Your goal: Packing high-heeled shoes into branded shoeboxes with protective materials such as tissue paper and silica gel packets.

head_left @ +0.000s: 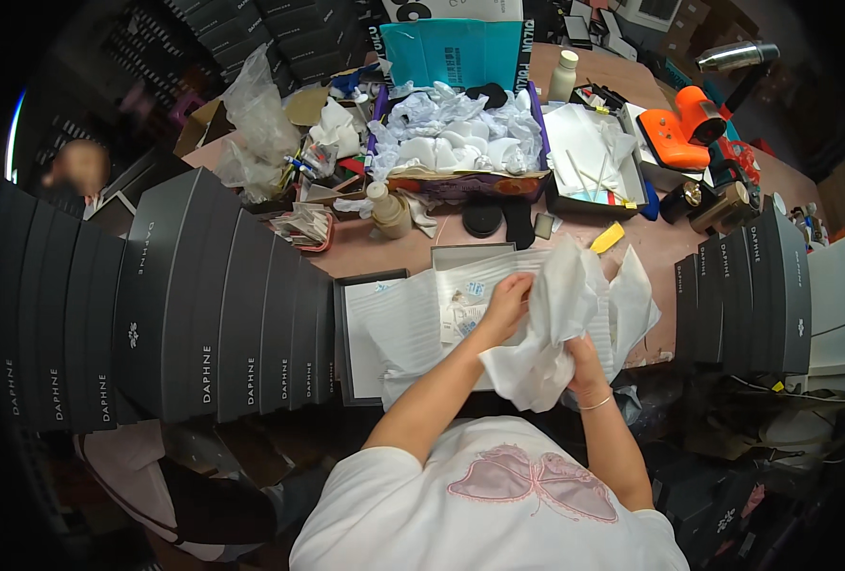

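Both hands grip a crumpled sheet of white tissue paper (551, 328), left hand (506, 303) pinching at ten o'clock, right hand (584, 366) clenched at five o'clock, above an open grey box (360, 333).

- A pinkish-brown table (384, 252) fills the middle of the view, crowded with clutter.
- Tall stacks of dark grey boxes (203, 305) stand on the left side; a shorter stack of grey boxes (755, 285) stands on the right.
- At the far edge, a teal box lid (451, 52) stands upright behind a carton of crumpled white paper (456, 133).
- An orange tool (684, 128) lies at the table's far right, with a silver lamp head (736, 57) above it.
- Dark shelving with black boxes (251, 33) lines the back.
- The surroundings below the table are dim and hard to make out.
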The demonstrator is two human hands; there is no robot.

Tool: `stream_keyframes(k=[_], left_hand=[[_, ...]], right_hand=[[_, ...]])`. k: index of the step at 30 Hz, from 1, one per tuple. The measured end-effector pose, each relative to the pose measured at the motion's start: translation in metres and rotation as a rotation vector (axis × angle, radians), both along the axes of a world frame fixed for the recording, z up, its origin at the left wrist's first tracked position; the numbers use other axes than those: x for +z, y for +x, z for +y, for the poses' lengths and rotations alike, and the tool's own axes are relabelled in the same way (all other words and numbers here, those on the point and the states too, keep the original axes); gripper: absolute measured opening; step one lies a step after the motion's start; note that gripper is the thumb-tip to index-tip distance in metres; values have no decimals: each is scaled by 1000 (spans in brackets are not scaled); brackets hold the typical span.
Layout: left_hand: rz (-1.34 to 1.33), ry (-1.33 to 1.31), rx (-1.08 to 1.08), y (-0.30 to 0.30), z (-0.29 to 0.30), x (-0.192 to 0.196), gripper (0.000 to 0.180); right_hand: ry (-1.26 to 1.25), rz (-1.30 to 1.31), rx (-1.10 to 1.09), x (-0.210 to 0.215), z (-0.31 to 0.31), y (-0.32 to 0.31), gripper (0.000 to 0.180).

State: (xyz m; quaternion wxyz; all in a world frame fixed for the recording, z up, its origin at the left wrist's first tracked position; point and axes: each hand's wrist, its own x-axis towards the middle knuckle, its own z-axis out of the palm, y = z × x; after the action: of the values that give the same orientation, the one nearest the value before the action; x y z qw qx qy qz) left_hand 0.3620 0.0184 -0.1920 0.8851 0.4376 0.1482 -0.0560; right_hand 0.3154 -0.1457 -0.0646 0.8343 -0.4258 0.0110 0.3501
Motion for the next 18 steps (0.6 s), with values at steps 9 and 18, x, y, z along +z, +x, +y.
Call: stream_keyframes(k=[9, 18], left_hand=[[48, 1842, -576, -35, 108, 3, 18], [-197, 1609, -346, -59, 107, 99, 58]], right_hand=[[-480, -110, 4, -18, -39, -3, 43], [128, -110, -65, 40, 23, -14, 40]])
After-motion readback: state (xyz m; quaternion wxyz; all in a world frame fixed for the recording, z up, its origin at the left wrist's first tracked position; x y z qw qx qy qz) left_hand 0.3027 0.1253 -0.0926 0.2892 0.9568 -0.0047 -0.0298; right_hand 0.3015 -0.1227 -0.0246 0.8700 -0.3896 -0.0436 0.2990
